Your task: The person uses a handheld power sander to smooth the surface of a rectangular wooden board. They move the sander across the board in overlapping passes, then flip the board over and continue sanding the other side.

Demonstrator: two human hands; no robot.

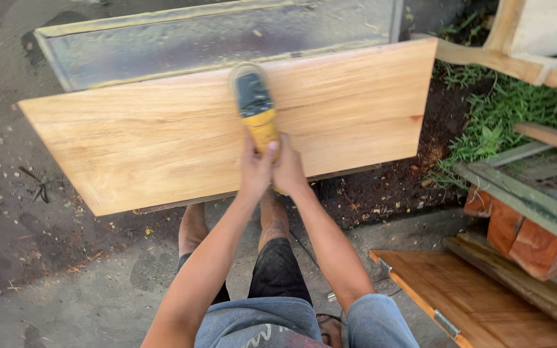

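Centrally, both hands grip one yellow power sander point(256, 109) by its handle. The left hand point(256, 169) is closed around the handle from the 9 o'clock side, thumb pointing toward 12 o'clock. The right hand point(289, 171) is closed around the same handle from the 3 o'clock side, touching the left hand. Neither hand holds anything else.

The sander extends from the hands toward 12 o'clock. Its round head, with a dark top panel, lies flat on the wooden board point(162, 138) near the board's far edge.

The wooden board is a wide, light-coloured panel with visible grain. It lies tilted in the view, its long axis running from 9 o'clock to 3 o'clock. It covers most of a metal-topped counter point(162, 38), whose bare grey surface, dusted with fine sawdust, shows at 12 o'clock.

Below the board, at 6 o'clock, the person's bare legs point(272, 219), dark shorts and grey shirt are visible above a concrete floor point(66, 296) scattered with wood debris.

At 4 o'clock, a second wooden panel point(472, 303) with a metal hinge lies near stacked timber blocks point(523, 241). At 2 o'clock, green plants point(510, 109) grow in dark soil beside pale wooden pieces.
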